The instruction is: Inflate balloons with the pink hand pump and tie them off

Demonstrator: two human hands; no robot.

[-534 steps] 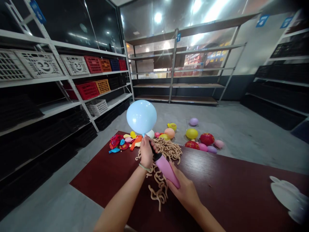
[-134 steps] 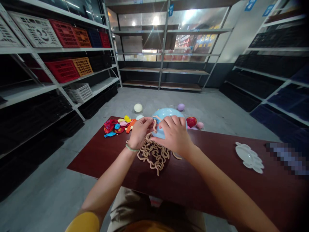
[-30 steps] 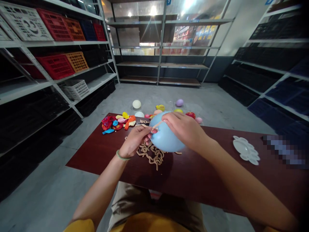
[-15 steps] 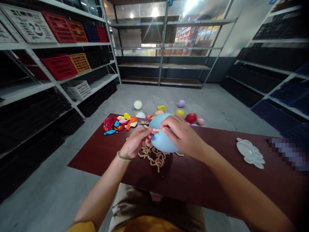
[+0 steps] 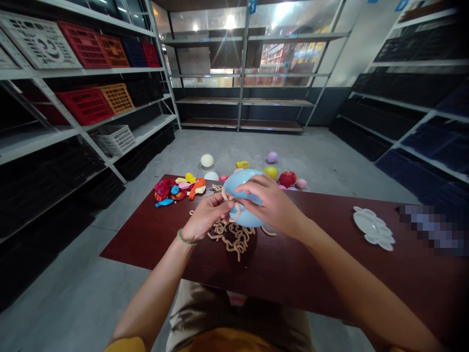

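L hand (image 5: 207, 217): fingertips pinch tan cord (image 5: 224, 194) at near-left side of pale-blue balloon (image 5: 240, 182). R hand (image 5: 269, 208), nearer balloon, fingers curled over its right side. Balloon's long axis approx. near-far, held above dark-red table (image 5: 311, 254); more cord heaped below.

Surface (image 5: 330, 259): in front of us, deflated balloons (image 5: 169, 191) left, paint palette (image 5: 373, 228) right.
Floor (image 5: 220, 151): inflated balloons (image 5: 287, 179) beyond the surface.
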